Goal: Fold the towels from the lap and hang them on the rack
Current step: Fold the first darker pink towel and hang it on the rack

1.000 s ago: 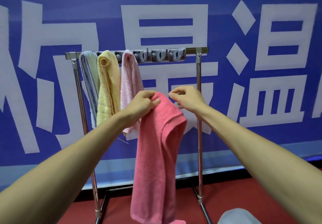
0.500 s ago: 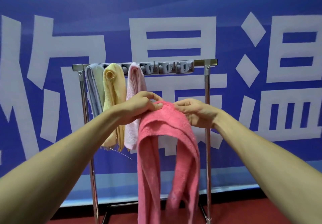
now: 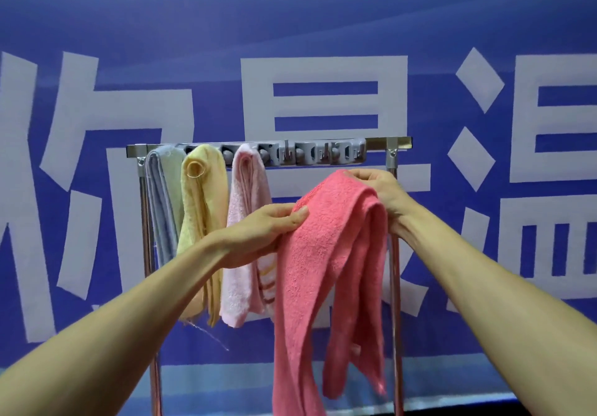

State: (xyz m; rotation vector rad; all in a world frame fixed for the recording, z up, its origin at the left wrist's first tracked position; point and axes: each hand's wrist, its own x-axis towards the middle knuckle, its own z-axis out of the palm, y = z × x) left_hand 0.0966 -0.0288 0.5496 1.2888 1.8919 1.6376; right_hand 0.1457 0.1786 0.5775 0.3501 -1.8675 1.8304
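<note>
A coral-pink towel (image 3: 326,273) hangs folded in long layers between my hands, just below and in front of the rack's top bar (image 3: 374,142). My left hand (image 3: 268,231) pinches its near left edge. My right hand (image 3: 378,189) grips its far upper end, close under the grey row of clips (image 3: 323,153) on the bar. On the rack's left part hang a grey-blue towel (image 3: 161,195), a yellow towel (image 3: 202,221) and a pale pink towel (image 3: 247,221), side by side.
The rack stands on two metal posts, left (image 3: 147,254) and right (image 3: 395,286). Behind it a blue banner (image 3: 323,27) with large white characters fills the view. Several grey clips to the right of the pale pink towel hold nothing.
The view has tilted up and the rack looks closer. My hands have spread apart: the right one has risen toward the clips with the towel's end, the left stays lower at its edge.
</note>
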